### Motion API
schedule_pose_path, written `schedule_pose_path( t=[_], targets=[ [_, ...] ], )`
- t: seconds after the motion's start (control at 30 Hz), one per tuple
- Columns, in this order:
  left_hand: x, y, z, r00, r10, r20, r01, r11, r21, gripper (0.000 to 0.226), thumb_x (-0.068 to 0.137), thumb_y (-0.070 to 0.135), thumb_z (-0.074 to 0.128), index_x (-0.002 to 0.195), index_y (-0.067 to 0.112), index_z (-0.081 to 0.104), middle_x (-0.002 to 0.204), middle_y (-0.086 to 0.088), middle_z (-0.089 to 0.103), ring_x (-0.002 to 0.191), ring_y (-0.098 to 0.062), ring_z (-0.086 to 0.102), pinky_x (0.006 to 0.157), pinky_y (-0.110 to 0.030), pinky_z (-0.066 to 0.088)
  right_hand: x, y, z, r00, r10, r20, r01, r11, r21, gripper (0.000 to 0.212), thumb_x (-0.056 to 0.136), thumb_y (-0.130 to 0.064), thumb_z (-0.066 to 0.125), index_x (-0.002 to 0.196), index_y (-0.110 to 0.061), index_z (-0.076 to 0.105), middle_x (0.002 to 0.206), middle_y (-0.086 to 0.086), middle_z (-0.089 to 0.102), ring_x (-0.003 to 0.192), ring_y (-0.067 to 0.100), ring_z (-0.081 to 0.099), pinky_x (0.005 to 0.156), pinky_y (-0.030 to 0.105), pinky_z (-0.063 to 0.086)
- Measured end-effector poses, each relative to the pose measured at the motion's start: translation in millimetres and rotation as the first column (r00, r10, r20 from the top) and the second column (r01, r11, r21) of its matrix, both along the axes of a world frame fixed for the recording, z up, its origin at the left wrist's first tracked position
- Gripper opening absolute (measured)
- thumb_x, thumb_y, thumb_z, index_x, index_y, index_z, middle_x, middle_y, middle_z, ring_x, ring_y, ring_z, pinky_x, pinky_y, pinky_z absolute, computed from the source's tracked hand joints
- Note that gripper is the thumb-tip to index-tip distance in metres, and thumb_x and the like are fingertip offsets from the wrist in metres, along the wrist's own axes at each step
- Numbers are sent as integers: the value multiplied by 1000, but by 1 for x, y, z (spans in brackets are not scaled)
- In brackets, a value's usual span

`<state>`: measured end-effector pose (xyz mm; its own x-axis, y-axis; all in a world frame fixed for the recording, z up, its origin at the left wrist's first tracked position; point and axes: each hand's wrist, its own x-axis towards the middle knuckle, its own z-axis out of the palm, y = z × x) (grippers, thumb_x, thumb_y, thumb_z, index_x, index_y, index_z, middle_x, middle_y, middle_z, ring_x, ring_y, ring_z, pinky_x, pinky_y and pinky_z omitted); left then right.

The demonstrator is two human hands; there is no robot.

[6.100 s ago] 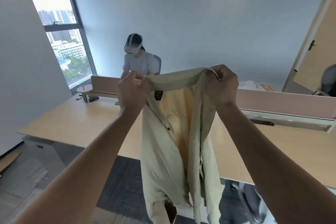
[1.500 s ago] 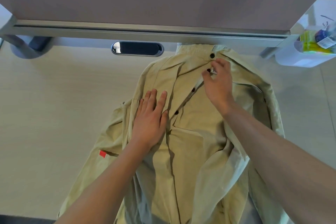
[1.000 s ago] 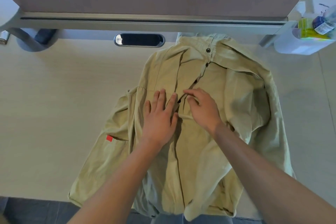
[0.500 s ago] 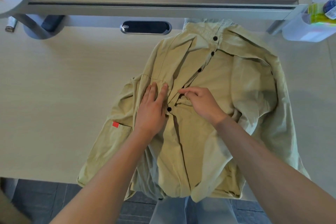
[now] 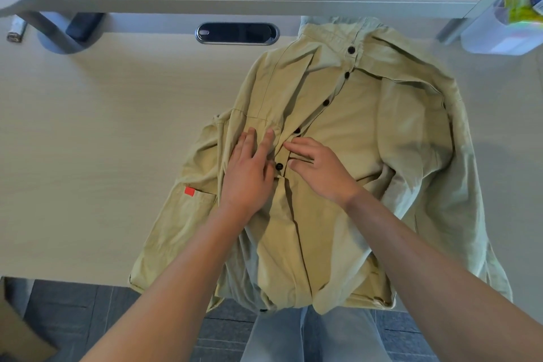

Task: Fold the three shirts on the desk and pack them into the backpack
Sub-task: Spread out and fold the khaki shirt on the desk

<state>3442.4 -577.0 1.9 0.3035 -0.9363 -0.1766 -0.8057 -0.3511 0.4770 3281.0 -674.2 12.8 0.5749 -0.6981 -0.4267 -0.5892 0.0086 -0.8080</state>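
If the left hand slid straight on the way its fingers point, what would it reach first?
The left hand lies flat on the shirt, fingers aimed up-right. It would probably meet the button placket first, then the collar.

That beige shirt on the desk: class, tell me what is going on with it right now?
A person has the beige button-up cotton shirt spread front-up on the pale wooden desk, its hem hanging over the near edge. The left hand lies flat on the left front panel, fingers straight. The right hand rests just right of the black-buttoned placket, near a black button. The shirt is not yet folded, and no backpack is in view.
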Motion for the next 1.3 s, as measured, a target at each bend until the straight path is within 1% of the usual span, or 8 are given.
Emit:
schedule_pose_path(
  t=[0.27, 0.4, 0.57, 0.67, 0.77, 0.9, 1.13, 1.3],
  targets=[
    [-18, -1, 13, 1000, 18, -1, -18, 1000, 5, 61, 108, 36, 43, 165, 31, 21, 172, -11, 17, 159, -29, 11, 129, -47, 15, -41, 9, 40, 962, -227, 154, 209, 970, 122, 42, 101, -12, 66, 142, -18, 64, 146, -12, 56, 126, -5, 59, 111, 19, 46],
    [-47, -6, 32, 1000, -4, -5, 3, 1000, -23, 62, 108, 40, 42, 165, 31, 20, 172, -11, 16, 159, -31, 11, 129, -47, 13, -70, 6, 73, 919, -346, 190, 340, 938, 67, 42, 103, -13, 63, 145, -11, 59, 149, -6, 51, 115, -18, 58, 96, 4, 44],
    [-67, -3, 32, 998, -48, 40, 50, 998, -32, 62, 109, 46, 38, 165, 32, 16, 172, -11, 13, 159, -30, 7, 129, -50, 14, -101, -11, 88, 877, -444, 184, 445, 895, 40, 42, 102, -17, 64, 145, -14, 61, 152, -17, 47, 108, -20, 59, 108, 20, 48],
    [-78, 3, 28, 996, -39, 81, 38, 999, 17, 63, 108, 49, 35, 165, 31, 15, 173, -13, 11, 160, -30, 3, 129, -51, 11, -109, -3, 70, 950, -310, 43, 307, 950, 61, 54, 102, -27, 66, 153, -20, 50, 155, -18, 38, 115, -20, 53, 97, 6, 43],
    [-96, 20, 28, 994, -2, 110, -3, 999, 47, 65, 108, 51, 35, 166, 29, 15, 173, -11, 8, 160, -28, 0, 130, -48, 6, -109, 15, 49, 981, -185, -58, 185, 983, -1, 45, 102, -29, 65, 146, -27, 58, 149, -11, 51, 132, 11, 56, 113, 31, 44],
    [-118, 58, 28, 988, 70, 134, -80, 994, 68, 69, 104, 53, 41, 165, 27, 18, 173, -11, 9, 160, -27, -1, 129, -51, 8, -110, 35, 40, 986, -129, -106, 139, 986, 94, 28, 102, -37, 61, 128, -38, 72, 127, -18, 68, 123, 8, 61, 112, 41, 47],
    [-145, 108, 20, 982, 72, 172, -89, 992, 91, 66, 103, 49, 45, 162, 27, 26, 171, -16, 14, 160, -33, 5, 125, -59, 18, -110, 69, 37, 992, 76, -106, -75, 997, 6, 47, 102, -35, 61, 148, -27, 58, 140, -11, 56, 129, 13, 55, 113, 42, 44],
    [-161, 113, 18, 965, -78, 251, 58, 995, 87, 57, 104, 39, 39, 160, 35, 30, 170, -18, 16, 158, -38, 8, 123, -66, 16, -124, 79, 38, 991, 108, -79, -114, 991, -70, 47, 105, -29, 57, 152, -28, 54, 141, -10, 51, 130, 10, 51, 112, 33, 40]
  ],
)
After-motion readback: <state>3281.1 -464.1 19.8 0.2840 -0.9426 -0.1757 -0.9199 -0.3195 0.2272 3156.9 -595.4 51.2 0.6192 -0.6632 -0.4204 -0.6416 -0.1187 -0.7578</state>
